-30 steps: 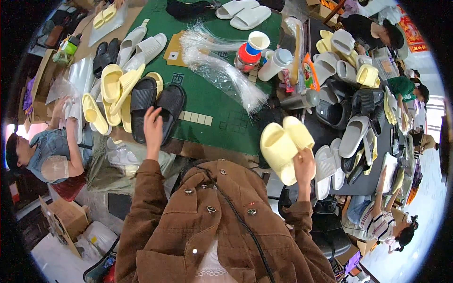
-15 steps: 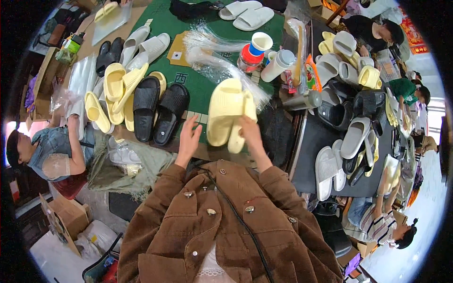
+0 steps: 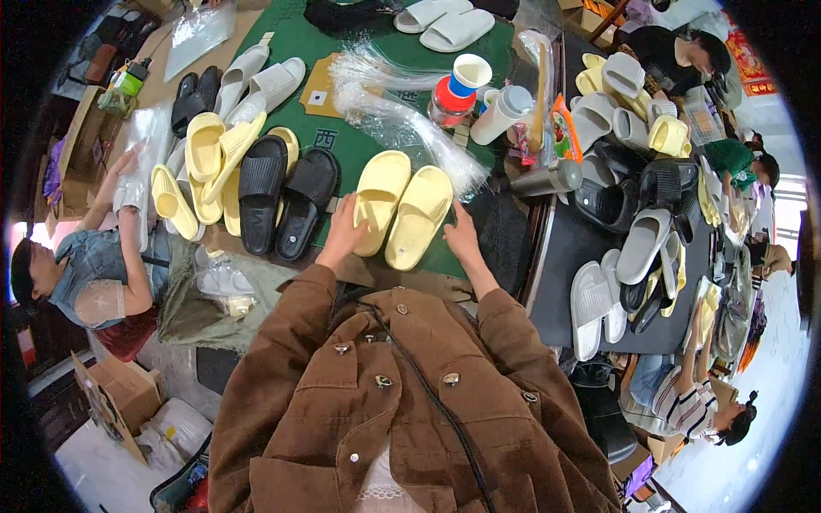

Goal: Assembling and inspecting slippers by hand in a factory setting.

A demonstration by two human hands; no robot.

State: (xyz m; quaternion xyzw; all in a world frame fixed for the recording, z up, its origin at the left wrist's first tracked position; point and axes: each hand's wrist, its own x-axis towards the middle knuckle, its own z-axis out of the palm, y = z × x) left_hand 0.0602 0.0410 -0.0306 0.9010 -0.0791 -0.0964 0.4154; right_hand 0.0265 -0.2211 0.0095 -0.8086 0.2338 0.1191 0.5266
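Observation:
Two pale yellow slide slippers lie side by side in front of me, the left slipper (image 3: 380,197) and the right slipper (image 3: 418,218), toes pointing away. My left hand (image 3: 345,231) rests against the outer edge of the left slipper, its fingers stretched forward and its thumb at the slipper's side. Beside the right slipper's outer edge is my right hand (image 3: 463,235), with fingers extended and thumb apart, close to the sole. Neither hand is wrapped round a slipper. A bundle of clear plastic strands (image 3: 402,120) lies just beyond the pair on the green table top (image 3: 286,111).
Black slippers (image 3: 310,201) and more yellow slippers (image 3: 205,150) crowd the left side. Stacked cups (image 3: 469,75), a white bottle (image 3: 503,115) and a grey flask (image 3: 552,179) stand to the right. Piled slippers cover the black table (image 3: 556,291). Co-workers sit on both sides.
The yellow slippers, earlier tilted together with my right hand on one, now lie flat side by side. My right hand has let go and moved outward; my left has come against the left slipper.

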